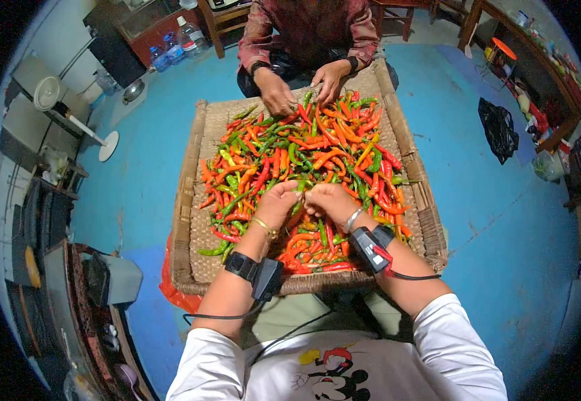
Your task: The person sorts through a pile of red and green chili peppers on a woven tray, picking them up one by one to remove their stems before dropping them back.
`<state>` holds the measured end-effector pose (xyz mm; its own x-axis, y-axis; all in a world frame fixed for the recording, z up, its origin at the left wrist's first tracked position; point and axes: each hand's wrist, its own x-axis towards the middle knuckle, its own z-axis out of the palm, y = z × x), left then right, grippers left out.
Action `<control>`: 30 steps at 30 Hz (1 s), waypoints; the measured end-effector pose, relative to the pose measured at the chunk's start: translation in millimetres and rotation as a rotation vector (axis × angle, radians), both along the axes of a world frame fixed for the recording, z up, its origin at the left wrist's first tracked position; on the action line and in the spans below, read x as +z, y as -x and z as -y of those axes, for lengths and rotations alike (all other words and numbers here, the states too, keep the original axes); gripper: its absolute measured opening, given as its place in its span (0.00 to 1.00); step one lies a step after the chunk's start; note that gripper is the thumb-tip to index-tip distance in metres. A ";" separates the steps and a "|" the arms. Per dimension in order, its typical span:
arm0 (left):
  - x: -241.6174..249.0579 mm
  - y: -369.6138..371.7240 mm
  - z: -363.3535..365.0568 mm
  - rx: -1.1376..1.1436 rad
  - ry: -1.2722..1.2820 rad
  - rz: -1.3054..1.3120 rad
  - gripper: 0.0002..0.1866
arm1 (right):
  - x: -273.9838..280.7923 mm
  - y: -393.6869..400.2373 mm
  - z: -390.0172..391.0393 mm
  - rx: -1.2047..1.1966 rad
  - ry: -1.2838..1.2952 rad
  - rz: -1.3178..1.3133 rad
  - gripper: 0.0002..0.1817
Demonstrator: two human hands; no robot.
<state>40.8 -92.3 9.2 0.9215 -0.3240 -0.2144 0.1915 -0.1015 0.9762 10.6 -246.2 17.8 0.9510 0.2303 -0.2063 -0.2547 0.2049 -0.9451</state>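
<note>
smooth, glossy chili peppers; a rough, matt woven tray of plant-like fibre; a shiny metal bangle; a matt cloth shirt; a crinkled, glossy black plastic bag.

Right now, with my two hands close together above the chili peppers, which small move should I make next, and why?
Perhaps ease the right hand slightly aside while the left hand steadies the green chili pepper: the hands nearly meet there, partly hiding it, and loose chili peppers lie just below in the woven tray.
</note>
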 end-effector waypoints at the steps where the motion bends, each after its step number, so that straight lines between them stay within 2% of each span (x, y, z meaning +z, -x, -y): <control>1: 8.5 4.3 -0.6 -0.009 0.176 -0.039 0.17 | -0.7 -1.7 2.2 -0.038 -0.078 -0.071 0.13; 2: 17.7 9.4 -2.4 -0.016 0.351 -0.077 0.17 | -2.9 -2.1 4.4 -0.049 -0.098 -0.079 0.13; 3: 35.0 17.0 -2.1 -0.105 0.404 -0.100 0.14 | 0.7 -0.9 4.6 -0.036 -0.134 -0.111 0.13; 4: 33.5 17.4 -4.7 -0.102 0.398 -0.096 0.14 | 4.1 1.1 4.5 -0.024 -0.169 -0.143 0.12; 6: 27.4 20.6 -9.5 -0.280 0.207 -0.095 0.13 | 0.4 4.5 3.7 0.001 -0.221 -0.111 0.12; 8: 29.4 23.0 -8.0 -0.279 0.226 -0.093 0.12 | 0.7 5.2 5.3 0.021 -0.273 -0.071 0.11; 12: 33.1 23.4 3.0 -0.283 0.131 -0.063 0.10 | 5.9 7.7 12.8 -0.011 -0.204 -0.058 0.09; 14: 31.0 22.7 6.4 -0.334 -0.276 0.141 0.08 | 3.4 8.0 12.9 -0.032 -0.143 -0.079 0.09; 16: 31.0 20.9 8.1 -0.303 -0.202 0.113 0.06 | 0.5 5.3 11.1 -0.055 -0.164 -0.089 0.11; 18: 27.4 15.1 6.5 -0.248 -0.137 0.190 0.06 | -0.2 2.7 8.8 -0.142 -0.265 -0.097 0.12; 19: 23.5 11.0 4.0 -0.224 -0.118 0.110 0.06 | 1.8 1.5 8.6 -0.144 -0.152 -0.067 0.11; 20: 19.0 9.9 4.2 -0.136 -0.034 0.046 0.06 | -1.0 0.1 6.9 -0.145 -0.145 -0.071 0.11; 23: 19.2 9.7 5.6 0.064 0.306 -0.176 0.06 | -13.1 -2.8 2.7 -0.053 0.112 0.135 0.10; 24: 23.6 11.2 7.1 0.105 0.382 -0.228 0.07 | -5.4 2.1 -2.6 -0.039 0.016 0.169 0.09; 26: 22.7 11.1 5.2 0.051 0.453 -0.245 0.08 | 1.0 6.5 -3.9 0.016 -0.069 0.023 0.09; 30: 29.2 10.7 4.3 0.050 0.414 -0.236 0.09 | -2.1 5.2 -1.9 -0.015 -0.016 0.080 0.08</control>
<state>30.1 -96.6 38.4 0.8795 -0.3831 -0.2823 0.4079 0.3014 0.8618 5.3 -244.3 15.7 0.9676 0.2188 -0.1259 -0.1753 0.2233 -0.9589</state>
